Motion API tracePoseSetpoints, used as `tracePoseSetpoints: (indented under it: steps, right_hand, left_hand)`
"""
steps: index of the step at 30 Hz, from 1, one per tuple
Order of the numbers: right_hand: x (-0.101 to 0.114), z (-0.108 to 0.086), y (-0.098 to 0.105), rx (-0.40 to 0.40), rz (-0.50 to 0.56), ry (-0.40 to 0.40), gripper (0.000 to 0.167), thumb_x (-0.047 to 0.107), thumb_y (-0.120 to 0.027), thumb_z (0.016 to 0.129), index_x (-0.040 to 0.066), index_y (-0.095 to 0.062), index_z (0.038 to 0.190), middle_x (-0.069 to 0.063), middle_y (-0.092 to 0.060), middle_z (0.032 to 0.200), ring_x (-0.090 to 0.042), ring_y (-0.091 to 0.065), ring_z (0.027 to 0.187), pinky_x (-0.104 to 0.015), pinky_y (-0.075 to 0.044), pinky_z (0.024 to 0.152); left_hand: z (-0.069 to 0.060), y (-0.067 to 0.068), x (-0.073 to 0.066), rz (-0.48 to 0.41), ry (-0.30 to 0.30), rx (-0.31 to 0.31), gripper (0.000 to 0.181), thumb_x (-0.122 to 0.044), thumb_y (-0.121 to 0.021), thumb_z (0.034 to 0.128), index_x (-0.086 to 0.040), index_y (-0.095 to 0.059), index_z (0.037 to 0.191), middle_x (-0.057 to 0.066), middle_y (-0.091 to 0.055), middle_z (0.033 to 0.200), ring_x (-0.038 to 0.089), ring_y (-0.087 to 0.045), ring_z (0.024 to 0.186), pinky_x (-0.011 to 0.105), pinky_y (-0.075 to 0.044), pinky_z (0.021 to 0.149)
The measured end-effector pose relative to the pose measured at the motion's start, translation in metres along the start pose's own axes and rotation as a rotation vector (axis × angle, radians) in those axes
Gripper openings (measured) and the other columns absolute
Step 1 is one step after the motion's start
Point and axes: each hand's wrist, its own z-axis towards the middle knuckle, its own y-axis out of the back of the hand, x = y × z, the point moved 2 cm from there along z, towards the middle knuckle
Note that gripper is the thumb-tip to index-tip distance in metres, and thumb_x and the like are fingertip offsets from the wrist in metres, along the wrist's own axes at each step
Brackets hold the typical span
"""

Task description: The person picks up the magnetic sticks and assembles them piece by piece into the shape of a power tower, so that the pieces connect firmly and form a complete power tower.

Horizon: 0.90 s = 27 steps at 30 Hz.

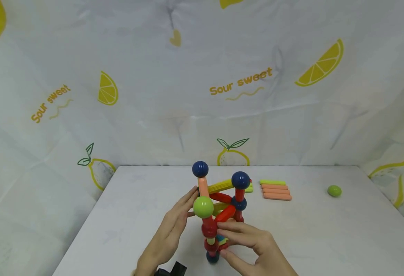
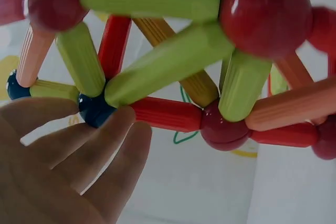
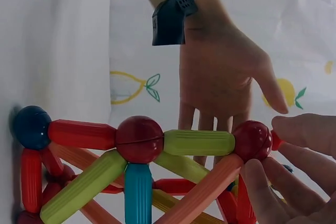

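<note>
A tower of magnetic building rods and balls (image 1: pixel 209 230) stands on the table between both hands. In the head view, my left hand (image 1: pixel 170 229) lies along its left side with fingers straight. Those fingertips touch the structure around a dark blue ball (image 2: pixel 95 109) in the left wrist view. From the right, my right hand (image 1: pixel 248 245) holds the lower part of the tower. Its thumb and fingers close around a red ball (image 3: pixel 253 139) in the right wrist view. A light green ball (image 1: pixel 203 207) and two dark blue balls sit higher up the tower.
Behind the tower, to the right, orange rods (image 1: pixel 277 195) and a yellow-green rod (image 1: pixel 272 182) lie in a row. A loose green ball (image 1: pixel 334 191) rests farther right on the white table (image 1: pixel 326 237). A lemon-print cloth (image 1: pixel 174 126) hangs behind.
</note>
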Motion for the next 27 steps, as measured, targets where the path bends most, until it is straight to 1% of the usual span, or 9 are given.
tracePoseSetpoints:
  steps: [2, 4, 9, 11, 15, 18, 20, 23, 27]
  right_hand:
    - [-0.003, 0.000, -0.005, 0.034, -0.001, 0.036, 0.044, 0.018, -0.074, 0.094, 0.006, -0.066, 0.135, -0.016, -0.069, 0.132, -0.005, -0.065, 0.121, -0.031, -0.063, 0.081]
    - [-0.005, 0.000, -0.010, 0.067, 0.001, 0.052, 0.048, 0.019, -0.073, 0.095, 0.006, -0.062, 0.140, -0.017, -0.067, 0.136, -0.007, -0.064, 0.125, -0.034, -0.063, 0.084]
    - [-0.002, 0.001, -0.014, 0.084, 0.010, 0.155, 0.047, 0.014, -0.071, 0.096, 0.008, -0.061, 0.141, -0.014, -0.067, 0.137, -0.011, -0.063, 0.127, -0.027, -0.061, 0.088]
    - [0.002, 0.001, -0.009, -0.029, -0.019, 0.238, 0.044, 0.001, -0.075, 0.090, 0.007, -0.068, 0.133, -0.012, -0.072, 0.127, -0.009, -0.068, 0.116, -0.020, -0.059, 0.086]
    - [0.007, 0.002, 0.019, -0.458, -0.150, 0.328, 0.044, -0.027, -0.071, 0.072, 0.002, -0.078, 0.104, -0.002, -0.076, 0.101, -0.002, -0.070, 0.094, -0.012, -0.056, 0.084]
    - [-0.008, 0.010, 0.049, -0.695, -0.215, 0.305, 0.037, -0.030, -0.063, 0.072, -0.003, -0.077, 0.093, 0.004, -0.074, 0.095, 0.005, -0.068, 0.091, -0.008, -0.053, 0.085]
    - [-0.029, 0.017, 0.067, -0.751, -0.265, 0.232, 0.033, -0.026, -0.061, 0.076, -0.004, -0.077, 0.094, 0.002, -0.075, 0.095, 0.004, -0.067, 0.089, -0.007, -0.051, 0.082]
    - [-0.067, 0.026, 0.085, -0.651, -0.420, 0.004, 0.029, -0.016, -0.064, 0.082, -0.002, -0.077, 0.104, -0.011, -0.076, 0.103, -0.016, -0.070, 0.097, -0.025, -0.058, 0.087]
    - [-0.113, 0.028, 0.092, -0.328, -0.635, -0.282, 0.030, -0.008, -0.069, 0.085, -0.005, -0.074, 0.114, -0.026, -0.072, 0.117, -0.048, -0.065, 0.111, -0.061, -0.053, 0.093]
  left_hand:
    - [0.000, -0.002, 0.001, -0.028, -0.003, 0.065, 0.051, -0.030, -0.032, 0.1104, -0.022, -0.032, 0.160, 0.007, -0.026, 0.170, 0.038, -0.043, 0.148, 0.045, -0.055, 0.104]
    - [0.001, -0.005, 0.002, -0.044, -0.032, 0.101, 0.062, -0.040, -0.046, 0.1057, -0.025, -0.026, 0.162, 0.004, -0.021, 0.172, 0.038, -0.037, 0.151, 0.055, -0.051, 0.107]
    - [0.007, -0.012, 0.002, 0.011, -0.117, 0.066, 0.102, -0.037, -0.084, 0.0840, -0.021, -0.022, 0.163, 0.002, -0.034, 0.167, 0.028, -0.040, 0.151, 0.068, -0.040, 0.111]
    - [0.009, -0.014, 0.001, 0.037, -0.122, 0.024, 0.104, -0.031, -0.087, 0.0810, -0.022, -0.024, 0.163, -0.001, -0.040, 0.164, 0.022, -0.045, 0.148, 0.063, -0.041, 0.113]
    - [0.012, -0.016, -0.001, 0.061, -0.122, -0.012, 0.088, -0.028, -0.085, 0.0841, -0.024, -0.036, 0.157, -0.005, -0.056, 0.151, 0.017, -0.058, 0.136, 0.051, -0.051, 0.109]
    - [0.011, -0.015, 0.000, 0.059, -0.048, 0.010, 0.066, -0.031, -0.079, 0.0897, -0.027, -0.047, 0.147, -0.009, -0.067, 0.135, 0.012, -0.065, 0.122, 0.047, -0.055, 0.104]
    - [0.009, -0.014, 0.003, 0.046, 0.020, 0.029, 0.052, -0.031, -0.074, 0.0930, -0.026, -0.053, 0.140, -0.008, -0.070, 0.129, 0.009, -0.067, 0.118, 0.047, -0.055, 0.103]
    - [0.008, -0.012, 0.007, 0.034, 0.059, 0.041, 0.041, -0.028, -0.070, 0.0952, -0.019, -0.059, 0.134, -0.003, -0.073, 0.124, 0.007, -0.067, 0.112, 0.045, -0.056, 0.101]
    - [0.010, -0.011, 0.013, -0.003, 0.030, 0.054, 0.033, -0.022, -0.066, 0.0970, -0.012, -0.063, 0.128, 0.001, -0.075, 0.117, 0.007, -0.066, 0.108, 0.037, -0.056, 0.099]
